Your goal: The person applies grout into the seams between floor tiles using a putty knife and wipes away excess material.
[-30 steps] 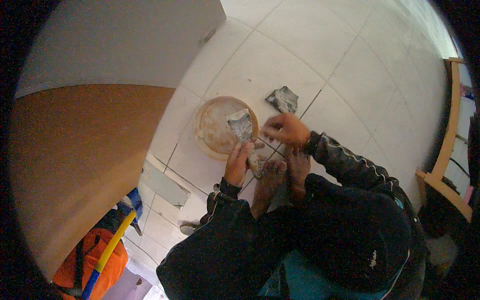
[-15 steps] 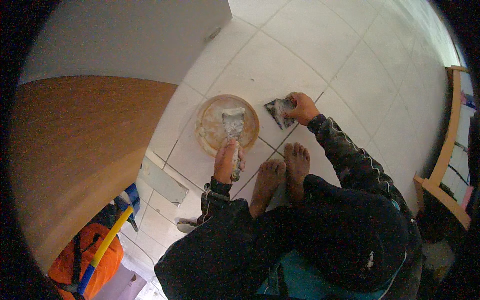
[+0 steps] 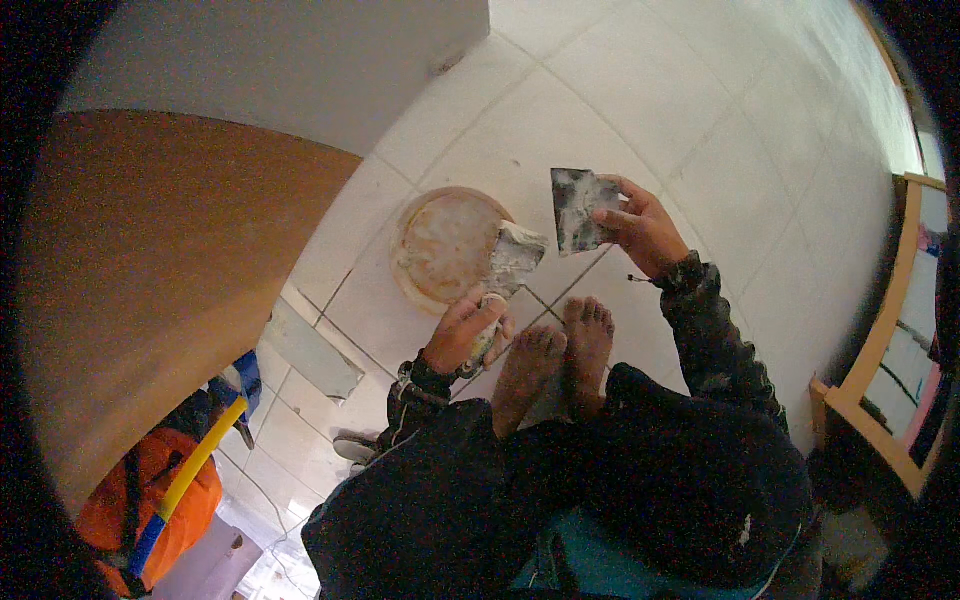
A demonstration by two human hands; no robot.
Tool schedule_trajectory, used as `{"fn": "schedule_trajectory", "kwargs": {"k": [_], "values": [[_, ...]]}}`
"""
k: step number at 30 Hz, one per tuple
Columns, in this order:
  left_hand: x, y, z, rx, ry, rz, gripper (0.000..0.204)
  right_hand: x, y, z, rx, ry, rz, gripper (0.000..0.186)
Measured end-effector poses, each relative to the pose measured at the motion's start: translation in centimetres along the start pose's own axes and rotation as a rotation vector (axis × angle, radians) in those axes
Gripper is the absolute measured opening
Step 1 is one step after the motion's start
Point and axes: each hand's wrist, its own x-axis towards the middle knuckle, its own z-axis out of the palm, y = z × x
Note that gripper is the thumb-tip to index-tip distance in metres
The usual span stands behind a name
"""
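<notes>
My left hand [image 3: 458,335] is closed round the handle of a putty knife [image 3: 513,260]. White paste sits along the blade's edge and smears its face. Pinched between the thumb and fingers of my right hand [image 3: 648,230] is a flat black spreader [image 3: 572,208], its surface streaked with white. The two tools are held close together but apart. Below and left of the knife, a round tan pan or lid [image 3: 404,272] rests on the floor, whitish residue over its inside; its depth is hard to judge.
My bare feet [image 3: 560,350] stand on the white tiled floor [image 3: 690,120]. A wood-toned panel [image 3: 190,240] rises at left, with a pale board [image 3: 315,350] beside it. An orange bag [image 3: 185,490] lies lower left. A wooden frame [image 3: 878,370] stands at right.
The putty knife has swung rightward from over the round pan toward the spreader. My right hand has lifted the spreader and turned it more upright.
</notes>
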Motion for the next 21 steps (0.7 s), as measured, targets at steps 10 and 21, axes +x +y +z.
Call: {"fn": "schedule_trajectory", "kwargs": {"k": [10,21], "values": [[-0.2,2.1,0.5,0.072,-0.112,-0.068,0.023,0.1,-3.3,4.4,-1.015,-0.254,-0.552,0.036],[-0.5,3.2,1.0,0.147,0.15,-0.039,0.02,-1.9,-3.4,3.7,-1.433,-0.47,-0.312,0.041]]}}
